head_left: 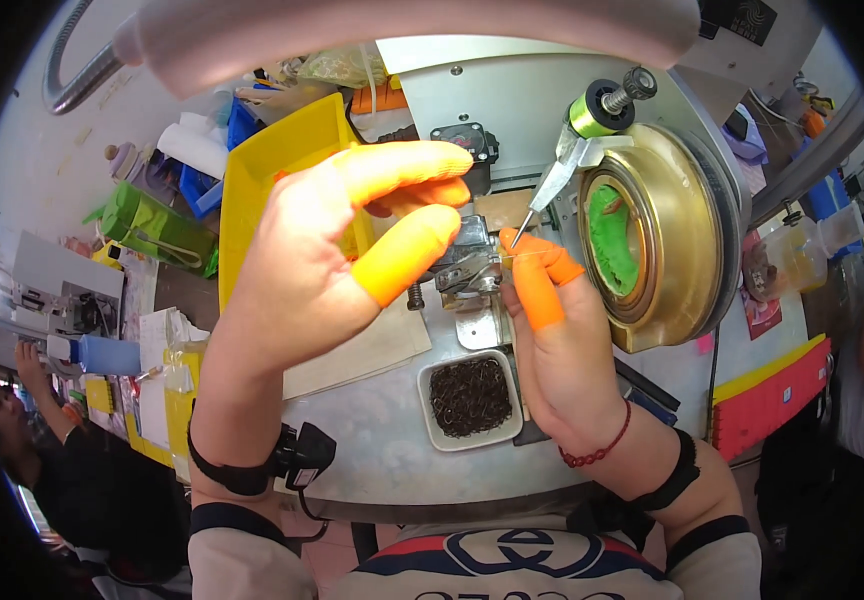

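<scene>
My left hand, with orange finger covers, is raised over the left side of the small metal clamp mechanism. Its thumb and fingers are apart, with nothing visible between them. Close to the right of the clamp, my right hand has its orange-covered thumb and fingertips pinched together. A fine thread-like strand shows at these fingertips, but what they grip is too small to make out. A thin metal guide tube comes down to them from a spool of yellow-green line. Below stands a white square dish of small dark hooks.
A large brass-coloured wheel stands right of my right hand. Behind my left hand is a yellow bin. A pale lamp-like bar crosses above. Red and yellow trays lie at right. Another person works at far left.
</scene>
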